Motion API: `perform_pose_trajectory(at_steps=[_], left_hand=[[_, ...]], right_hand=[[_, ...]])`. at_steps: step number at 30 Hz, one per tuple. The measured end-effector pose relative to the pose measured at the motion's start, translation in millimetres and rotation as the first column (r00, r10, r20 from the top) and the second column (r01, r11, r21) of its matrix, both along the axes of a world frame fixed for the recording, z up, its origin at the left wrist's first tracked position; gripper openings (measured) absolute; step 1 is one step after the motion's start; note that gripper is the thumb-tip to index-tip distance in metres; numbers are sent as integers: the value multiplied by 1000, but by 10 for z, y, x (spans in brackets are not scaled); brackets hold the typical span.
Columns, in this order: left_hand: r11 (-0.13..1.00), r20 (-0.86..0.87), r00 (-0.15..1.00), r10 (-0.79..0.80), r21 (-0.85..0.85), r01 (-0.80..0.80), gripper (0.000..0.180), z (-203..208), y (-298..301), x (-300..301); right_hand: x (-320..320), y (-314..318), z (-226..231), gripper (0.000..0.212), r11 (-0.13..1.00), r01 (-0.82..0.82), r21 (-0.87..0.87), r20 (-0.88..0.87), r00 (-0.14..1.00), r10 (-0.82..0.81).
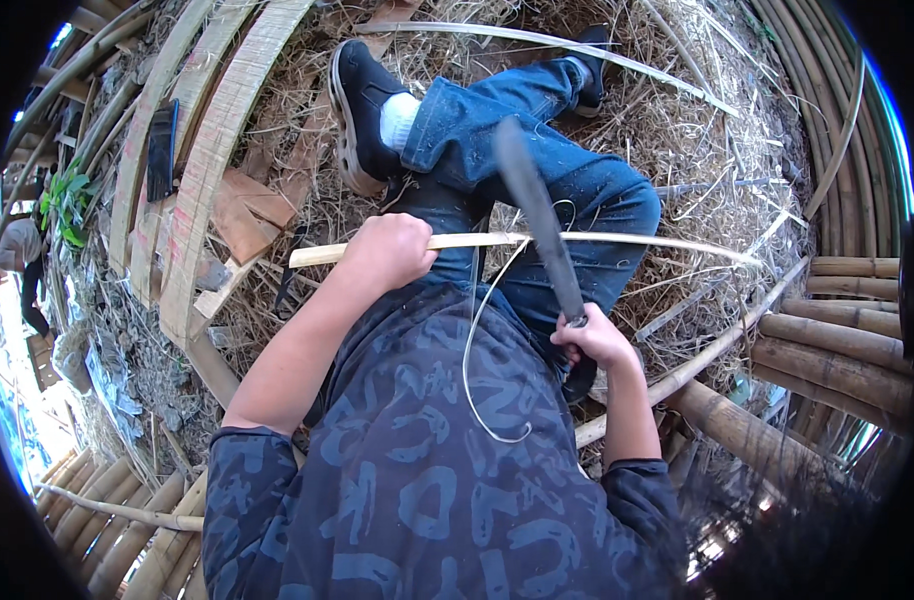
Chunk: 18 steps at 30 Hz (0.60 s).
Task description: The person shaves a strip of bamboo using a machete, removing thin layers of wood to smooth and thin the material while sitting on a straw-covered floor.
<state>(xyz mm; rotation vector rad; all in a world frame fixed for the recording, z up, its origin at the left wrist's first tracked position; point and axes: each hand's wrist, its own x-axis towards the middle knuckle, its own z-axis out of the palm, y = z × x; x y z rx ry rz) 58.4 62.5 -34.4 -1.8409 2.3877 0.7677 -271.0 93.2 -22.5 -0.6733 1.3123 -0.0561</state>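
A long pale bamboo strip (322, 254) lies crosswise over my lap, and my left hand (390, 250) is closed around it near its wider left end. My right hand (595, 340) grips the handle of a machete (547, 222), whose long dark blade points up and away from me. The blade crosses the strip to the right of my left hand; whether it touches cannot be made out. From near that crossing a thin curled shaving (469, 350) hangs down over my dark patterned shirt.
Straw and shavings (717, 190) cover the ground around my crossed legs in jeans. Wooden planks (217, 150) stand at the left, with a dark phone-like slab (162, 150) on them. Bamboo poles (837, 345) line the right side. Another person (22, 250) shows partly at the far left.
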Motion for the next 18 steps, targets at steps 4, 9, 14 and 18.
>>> perform_pose_trajectory(at_steps=[4, 9, 14, 18], left_hand=[[997, -44, 999, 5, 81, -2, 26, -12, -40, -79], [997, -49, 999, 2, 74, 2, 27, 10, -73, -82], [999, -29, 1000, 3, 47, -2, 26, 54, -132, -50], [996, -5, 1000, 19, 87, -18, 25, 140, -245, -70]], right_hand=[[47, 39, -12, 17, 998, 43, 47, 9, 999, -43], [-28, 31, -107, 17, 995, 95, 25, 27, 995, -96], [-12, 31, 10, 17, 1000, 12, -17, 24, 1000, -12], [-10, 66, -39, 17, 999, 44, 19, 44, 998, -45]])
